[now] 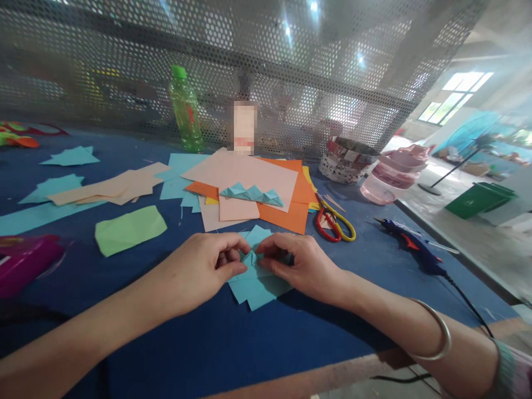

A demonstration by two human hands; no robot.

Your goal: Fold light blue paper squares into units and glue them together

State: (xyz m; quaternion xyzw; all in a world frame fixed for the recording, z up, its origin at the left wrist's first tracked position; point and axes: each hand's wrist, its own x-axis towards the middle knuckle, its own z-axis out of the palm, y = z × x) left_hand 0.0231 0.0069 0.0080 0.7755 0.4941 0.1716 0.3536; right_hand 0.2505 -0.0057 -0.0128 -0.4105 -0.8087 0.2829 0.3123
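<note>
My left hand [205,266] and my right hand [301,265] meet over a light blue folded paper piece [256,280] lying on the blue table [233,343]. The fingers of both hands are pinched together on a small raised fold at the middle of that paper. A silver bangle [436,332] sits on my right forearm. Behind the hands lies a stack of pink and orange paper sheets [266,191] with a strip of folded light blue paper [251,194] on top.
Red and yellow scissors [334,221] lie right of the paper stack. A blue glue gun [409,246] with its cord rests at the right. A green paper [129,228], loose blue and tan sheets, a green bottle [185,111], a woven basket [347,159] and a perforated metal screen stand behind.
</note>
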